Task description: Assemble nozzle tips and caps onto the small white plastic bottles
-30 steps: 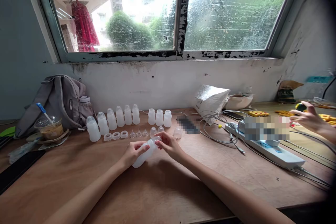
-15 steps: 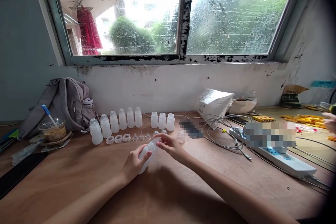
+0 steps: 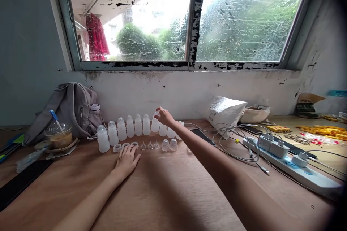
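Observation:
My right hand (image 3: 164, 116) has its fingers around the clear cap of a frosted baby bottle (image 3: 155, 125), which stands upright at the right end of a row of capped bottles (image 3: 130, 127). Behind my right hand and forearm are several uncapped bottles (image 3: 170, 133), partly hidden. On the table, my left hand (image 3: 127, 161) lies with fingers spread, its fingertips at the white collar rings (image 3: 117, 148). To the right of these rings sit clear teats (image 3: 150, 145), then two clear caps (image 3: 165, 145). Another cap (image 3: 189, 150) is mostly covered by my forearm.
At the left are a grey backpack (image 3: 71, 106), a drink cup with a straw (image 3: 59, 135) and a dark flat object (image 3: 25, 178). At the right lie a white pouch (image 3: 226, 112), tangled cables (image 3: 230, 140), a power strip (image 3: 295, 168) and yellow parts (image 3: 322, 131).
The bottle held between both hands now stands at the row's right end, with my right hand at its cap. My left hand has let go and moved left to the rings.

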Motion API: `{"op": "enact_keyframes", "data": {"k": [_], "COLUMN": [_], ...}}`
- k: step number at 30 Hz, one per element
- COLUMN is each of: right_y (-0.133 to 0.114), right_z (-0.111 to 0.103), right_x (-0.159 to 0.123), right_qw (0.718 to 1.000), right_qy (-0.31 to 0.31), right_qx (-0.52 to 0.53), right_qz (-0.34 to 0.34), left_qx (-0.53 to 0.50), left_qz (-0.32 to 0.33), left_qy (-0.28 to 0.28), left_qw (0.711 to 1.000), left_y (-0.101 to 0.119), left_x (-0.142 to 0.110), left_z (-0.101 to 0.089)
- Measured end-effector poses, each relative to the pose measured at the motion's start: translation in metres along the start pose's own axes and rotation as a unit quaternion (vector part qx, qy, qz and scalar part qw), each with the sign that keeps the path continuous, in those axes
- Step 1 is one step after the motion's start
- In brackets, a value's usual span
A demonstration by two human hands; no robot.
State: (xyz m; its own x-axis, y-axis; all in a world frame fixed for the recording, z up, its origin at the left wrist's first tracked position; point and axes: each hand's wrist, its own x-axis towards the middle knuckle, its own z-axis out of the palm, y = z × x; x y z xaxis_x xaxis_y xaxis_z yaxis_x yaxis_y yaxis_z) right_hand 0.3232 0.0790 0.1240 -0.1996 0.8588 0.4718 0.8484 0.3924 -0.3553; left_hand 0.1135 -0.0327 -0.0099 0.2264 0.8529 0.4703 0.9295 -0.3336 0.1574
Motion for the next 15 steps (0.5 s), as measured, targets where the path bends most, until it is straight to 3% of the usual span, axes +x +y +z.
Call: {"op": "enact_keyframes", "data": {"k": [7, 15], "right_y": [0.011, 0.022], "right_z": [0.035, 0.045], "right_x": [0.015, 0.029], "right_qw": [0.997, 0.997], "right_qy": [-0.032, -0.048], "right_qx": [-0.033, -0.038], "right_qz": [0.054, 0.044], "left_qx": [0.047, 0.056], "left_qz": [0.006, -0.028], "left_qy": [0.003, -0.037], "left_qw": [0.999, 0.997], "left_y": [0.002, 0.007], "left_x": [0.0, 0.0], "left_z": [-0.002, -0.005]}}
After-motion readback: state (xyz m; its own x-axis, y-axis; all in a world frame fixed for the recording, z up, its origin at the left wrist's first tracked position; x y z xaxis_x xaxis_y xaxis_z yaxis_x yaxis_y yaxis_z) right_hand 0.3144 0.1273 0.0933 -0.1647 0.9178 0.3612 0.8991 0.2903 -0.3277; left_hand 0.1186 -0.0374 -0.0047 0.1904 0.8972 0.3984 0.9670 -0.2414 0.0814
